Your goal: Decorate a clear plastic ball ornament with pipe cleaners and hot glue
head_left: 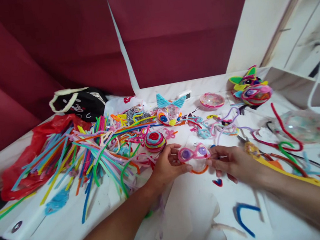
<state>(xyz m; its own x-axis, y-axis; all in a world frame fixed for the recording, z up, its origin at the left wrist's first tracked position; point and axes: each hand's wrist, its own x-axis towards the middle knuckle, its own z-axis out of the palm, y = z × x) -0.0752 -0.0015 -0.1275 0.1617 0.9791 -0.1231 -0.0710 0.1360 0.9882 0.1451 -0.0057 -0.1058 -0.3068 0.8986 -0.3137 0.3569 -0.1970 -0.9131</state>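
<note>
Between my two hands is a small clear plastic ball [196, 164] trimmed with pipe cleaners. A pink loop frames two purple eyes across its front, and an orange strip runs along its lower edge. My left hand [170, 162] pinches its left side with thumb and fingers. On the opposite side, my right hand [227, 162] grips it near the right eye, fingers curled. A small red and blue heart-shaped piece [218, 183] lies just below my right fingers. Left of the ball sits a round coil [155, 141] of striped red, blue and yellow.
A big pile of coloured pipe cleaners [99, 151] spreads from a red plastic bag [21, 165] at left. Behind stand a blue-eared ball figure [171, 112], a pink-rimmed clear bowl [212, 100] and a green-eared figure [251, 88]. Pliers [249, 147] and a bent blue pipe cleaner [244, 219] lie right.
</note>
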